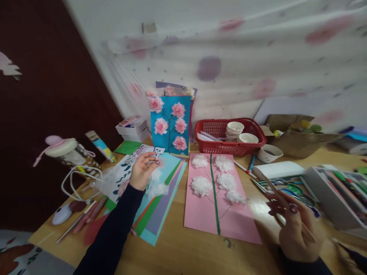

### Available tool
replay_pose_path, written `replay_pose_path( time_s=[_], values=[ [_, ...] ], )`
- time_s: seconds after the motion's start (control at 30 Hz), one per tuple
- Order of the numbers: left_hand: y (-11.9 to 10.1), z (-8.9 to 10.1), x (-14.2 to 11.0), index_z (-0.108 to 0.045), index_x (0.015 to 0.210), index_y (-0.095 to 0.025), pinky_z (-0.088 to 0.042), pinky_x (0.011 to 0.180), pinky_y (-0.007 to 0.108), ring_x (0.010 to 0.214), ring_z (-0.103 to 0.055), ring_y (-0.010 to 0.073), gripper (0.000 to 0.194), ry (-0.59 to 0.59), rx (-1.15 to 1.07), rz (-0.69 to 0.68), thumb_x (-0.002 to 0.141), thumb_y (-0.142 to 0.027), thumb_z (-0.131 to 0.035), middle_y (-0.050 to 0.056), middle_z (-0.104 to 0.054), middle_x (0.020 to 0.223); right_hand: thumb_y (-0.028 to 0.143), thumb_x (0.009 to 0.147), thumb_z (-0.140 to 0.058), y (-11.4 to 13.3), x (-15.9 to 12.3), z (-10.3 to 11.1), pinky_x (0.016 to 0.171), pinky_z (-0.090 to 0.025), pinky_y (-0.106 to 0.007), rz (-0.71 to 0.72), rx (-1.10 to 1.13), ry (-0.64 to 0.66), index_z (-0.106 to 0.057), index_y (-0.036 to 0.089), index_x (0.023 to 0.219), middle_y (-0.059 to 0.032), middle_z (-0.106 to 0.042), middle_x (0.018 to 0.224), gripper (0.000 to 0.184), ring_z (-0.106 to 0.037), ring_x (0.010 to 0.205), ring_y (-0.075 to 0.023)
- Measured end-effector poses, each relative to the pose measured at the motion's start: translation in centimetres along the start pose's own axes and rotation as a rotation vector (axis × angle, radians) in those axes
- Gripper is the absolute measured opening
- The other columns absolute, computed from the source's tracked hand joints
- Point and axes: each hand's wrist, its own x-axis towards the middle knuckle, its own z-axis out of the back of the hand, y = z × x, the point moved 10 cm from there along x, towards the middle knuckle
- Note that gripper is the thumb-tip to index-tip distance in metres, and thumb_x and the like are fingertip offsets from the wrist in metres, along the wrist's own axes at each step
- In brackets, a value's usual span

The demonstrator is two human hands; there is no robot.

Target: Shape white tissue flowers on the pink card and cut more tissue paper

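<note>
My left hand [143, 170] is raised over the stack of coloured paper, thumb and fingertips pinched together; what they hold, if anything, is too blurred to tell. White tissue paper [157, 189] lies just below it. My right hand [299, 229] is closed round a thin wooden stick [277, 193], blurred, its kind unclear, beside the watercolour paint set [295, 189]. Between my hands lies a pink sheet [197, 214] with a green stem [215, 194], thin drawn branches and several white tissue flowers [201, 186]. The lowest right flower has a pinkish edge.
A blue card with pink flowers [169, 122] stands against the wall. Right of it is a red basket [229, 149] with paper cups [235, 127]. Another cup [269, 153] and a pen box [323, 198] are at right. A tumbler [67, 151] and cable [64, 183] are at left.
</note>
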Motion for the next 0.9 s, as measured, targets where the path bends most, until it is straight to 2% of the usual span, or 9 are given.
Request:
replay_pose_path(
  time_s=[0.07,0.13,0.2,0.27,0.33,0.4,0.5,0.7,0.9],
  values=[
    [-0.1,-5.1,-1.7,-0.053,0.103,-0.014,-0.05,0.072,0.027,0.074,-0.064,0.0149,0.045,0.198,-0.067,0.085,0.063,-0.028,-0.071,0.004,-0.066,0.083,0.043,0.085,-0.05,-1.4,0.1,0.2,0.047,-0.048,-0.033,-0.203,0.226,-0.063,-0.064,0.021,0.098,-0.0115,-0.068,0.08,0.029,-0.062,0.059,-0.0199],
    [0.0,-10.9,-4.0,-0.052,0.105,-0.014,-0.05,0.07,0.028,0.076,-0.065,0.0161,0.046,0.444,-0.126,0.178,0.064,-0.027,-0.071,0.007,-0.067,0.086,0.052,0.079,-0.055,-2.2,0.0,-0.7,0.041,-0.044,-0.029,-0.355,0.384,-0.029,-0.068,0.017,0.077,-0.0066,-0.063,0.06,0.037,-0.057,0.048,-0.0168],
    [-0.1,-16.2,-6.6,-0.052,0.106,-0.014,-0.049,0.066,0.026,0.078,-0.065,0.0173,0.046,0.695,-0.151,0.24,0.065,-0.025,-0.071,0.009,-0.068,0.089,0.059,0.073,-0.058,-2.9,-0.4,-2.0,0.037,-0.041,-0.027,-0.49,0.531,0.038,-0.065,0.017,0.059,-0.0034,-0.058,0.051,0.045,-0.05,0.038,-0.0125],
    [-0.2,-20.2,-9.0,-0.052,0.106,-0.014,-0.048,0.065,0.026,0.082,-0.065,0.018,0.044,0.891,-0.161,0.256,0.066,-0.022,-0.07,0.009,-0.068,0.09,0.06,0.07,-0.061,-3.7,-1.0,-2.9,0.037,-0.039,-0.024,-0.599,0.618,0.079,-0.063,0.017,0.055,-0.0011,-0.054,0.046,0.045,-0.048,0.036,-0.0104],
    [-0.1,-22.8,-10.5,-0.053,0.107,-0.015,-0.048,0.068,0.026,0.084,-0.065,0.0176,0.042,1.001,-0.161,0.243,0.068,-0.02,-0.068,0.009,-0.068,0.09,0.061,0.07,-0.059,-4.4,-1.5,-3.6,0.037,-0.037,-0.023,-0.666,0.66,0.111,-0.061,0.017,0.053,0.0,-0.05,0.042,0.047,-0.047,0.036,-0.01],
    [0.4,-24.3,-11.3,-0.053,0.109,-0.015,-0.048,0.069,0.027,0.082,-0.064,0.0162,0.043,1.046,-0.136,0.227,0.068,-0.018,-0.066,0.008,-0.067,0.091,0.061,0.072,-0.057,-5.0,-1.8,-3.6,0.037,-0.034,-0.022,-0.689,0.649,0.094,-0.059,0.017,0.05,0.0002,-0.048,0.039,0.05,-0.044,0.035,-0.0092],
    [1.2,-25.3,-11.9,-0.052,0.11,-0.015,-0.048,0.069,0.027,0.078,-0.063,0.0142,0.044,1.076,-0.058,0.209,0.067,-0.015,-0.064,0.008,-0.066,0.094,0.059,0.077,-0.052,-5.5,-2.2,-3.6,0.036,-0.03,-0.021,-0.718,0.611,0.085,-0.058,0.017,0.051,0.0001,-0.048,0.039,0.051,-0.041,0.033,-0.0082],
    [2.7,-25.6,-12.7,-0.051,0.11,-0.014,-0.047,0.071,0.028,0.076,-0.064,0.0145,0.042,1.11,0.09,0.244,0.069,-0.012,-0.06,0.002,-0.066,0.081,0.053,0.082,-0.047,-5.0,-2.6,-4.2,0.04,-0.03,-0.021,-0.73,0.642,0.144,-0.057,0.017,0.051,0.0004,-0.047,0.036,0.048,-0.042,0.035,-0.0087],
    [3.3,-25.6,-13.2,-0.05,0.109,-0.016,-0.045,0.069,0.028,0.074,-0.064,0.0155,0.044,1.141,0.149,0.273,0.066,-0.01,-0.057,0.002,-0.068,0.077,0.053,0.083,-0.046,-5.0,-2.5,-4.2,0.039,-0.029,-0.023,-0.712,0.617,0.177,-0.056,0.017,0.052,0.0001,-0.047,0.038,0.049,-0.042,0.035,-0.0089]
  ],
)
